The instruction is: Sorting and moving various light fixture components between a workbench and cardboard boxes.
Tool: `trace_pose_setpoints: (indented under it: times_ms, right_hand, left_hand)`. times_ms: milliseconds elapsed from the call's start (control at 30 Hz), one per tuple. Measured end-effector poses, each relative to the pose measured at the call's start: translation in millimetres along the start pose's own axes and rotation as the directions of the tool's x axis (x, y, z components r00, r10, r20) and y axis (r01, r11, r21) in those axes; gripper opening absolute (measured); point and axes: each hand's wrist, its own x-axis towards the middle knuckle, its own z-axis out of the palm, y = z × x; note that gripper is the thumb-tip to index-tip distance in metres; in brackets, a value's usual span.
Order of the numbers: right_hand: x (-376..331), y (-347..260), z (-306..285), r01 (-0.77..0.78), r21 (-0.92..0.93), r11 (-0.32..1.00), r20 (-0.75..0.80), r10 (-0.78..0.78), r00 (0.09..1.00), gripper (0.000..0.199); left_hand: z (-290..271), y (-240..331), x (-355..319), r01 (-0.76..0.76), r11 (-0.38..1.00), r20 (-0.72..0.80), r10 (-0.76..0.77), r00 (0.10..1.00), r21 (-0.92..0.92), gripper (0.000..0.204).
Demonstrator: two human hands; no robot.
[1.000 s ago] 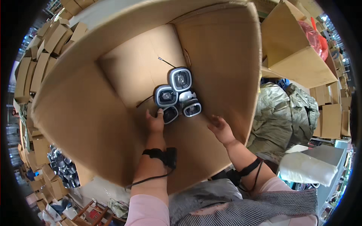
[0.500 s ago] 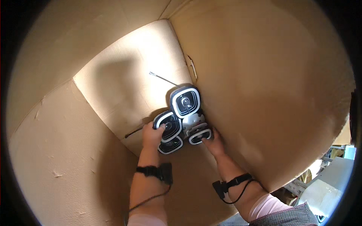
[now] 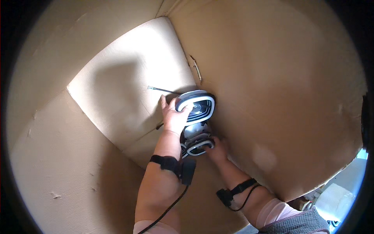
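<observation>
Deep in a big cardboard box (image 3: 269,97), several loudspeakers with black cones and white rims lie heaped in a corner. My left hand (image 3: 173,117) is closed on the left rim of the topmost speaker (image 3: 206,109), its thumb over the front; that speaker is tilted. A thin dark cable (image 3: 161,90) with a plug end sticks out leftward behind it. At the lower right, the fingers of my right hand (image 3: 219,151) grip the edge of a lower speaker (image 3: 199,148). Between these two shows a silvery metal speaker back (image 3: 194,132). My left forearm hides part of the heap.
Tall cardboard walls stand close on both sides. The right wall has a torn slit (image 3: 197,70). A second dark cable end (image 3: 159,126) pokes out beside my left wrist. Beyond the box's edge at the lower right are pale, shiny objects (image 3: 335,202).
My left hand has moved up and right from a lower speaker to the topmost one, which now tilts more. My right hand keeps hold of the lower right speaker. The view has shifted slightly.
</observation>
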Motion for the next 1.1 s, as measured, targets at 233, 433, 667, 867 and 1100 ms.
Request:
trace_pose_setpoints:
  times_ms: [233, 433, 667, 867, 1100]
  right_hand:
    - [-1.4, 25.9, -3.8, 0.228, -0.089, 0.970, -0.078, -0.234, 0.969, 0.055]
    - [-11.0, 20.7, -19.1, 0.096, 0.190, 0.977, 0.065, -0.110, 0.992, 0.049]
    - [3.5, 27.6, -15.3, -0.048, 0.558, 0.829, 0.085, 0.000, 0.996, 0.045]
    - [-1.7, 10.2, 7.0, -0.110, 0.562, 0.820, 0.069, 0.086, 0.994, 0.043]
    - [20.5, 26.7, 24.9, 0.316, 0.001, 0.949, -0.243, -0.306, 0.920, 0.050]
  left_hand:
    - [18.8, -23.7, -25.5, 0.086, 0.861, 0.221, 0.031, 0.975, -0.501, 0.038]
    - [-28.5, -17.1, -55.7, 0.289, 0.879, 0.148, -0.251, 0.957, -0.380, 0.036]
    - [-120.4, -78.0, -147.4, 0.196, 0.231, 0.019, -0.601, 0.799, -0.953, 0.039]
    - [-72.7, -149.1, -213.8, 0.136, -0.080, 0.150, -0.741, 0.654, -0.987, 0.039]
    - [-52.0, -153.9, -198.9, 0.234, -0.122, 0.258, -0.623, 0.739, -0.965, 0.045]
